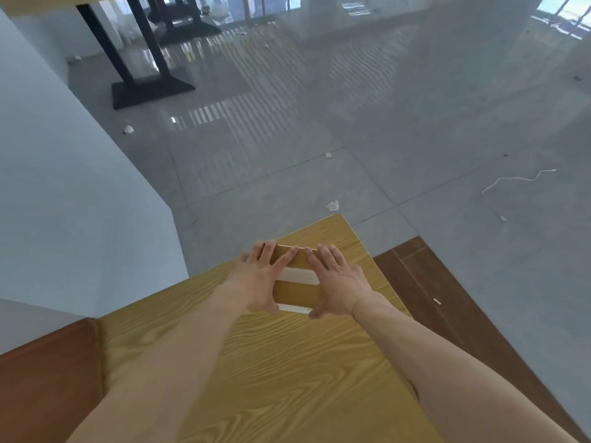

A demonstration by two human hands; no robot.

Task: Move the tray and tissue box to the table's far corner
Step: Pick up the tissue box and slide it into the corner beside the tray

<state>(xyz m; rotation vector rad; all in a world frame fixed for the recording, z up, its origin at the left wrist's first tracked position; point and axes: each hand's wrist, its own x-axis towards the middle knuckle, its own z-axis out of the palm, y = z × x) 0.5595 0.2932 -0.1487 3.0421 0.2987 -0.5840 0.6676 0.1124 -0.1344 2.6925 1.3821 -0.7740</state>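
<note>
Your left hand [256,279] and right hand [335,282] sit fingers spread, flat against the two ends of the tissue box [295,294], squeezing it between the palms just short of the table [256,362]'s far corner. It looks light and stiff, so keep holding the ends; can't pick out the tray, honestly.

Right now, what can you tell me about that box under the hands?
The tissue box looks wooden, the same yellow-brown grain as the table. A pale slot crosses its top, and a pale strip shows along its near edge. It sits flat near the table's far corner. The left hand and right hand press its two sides, fingers spread over the top. No tray is clearly visible.
</note>
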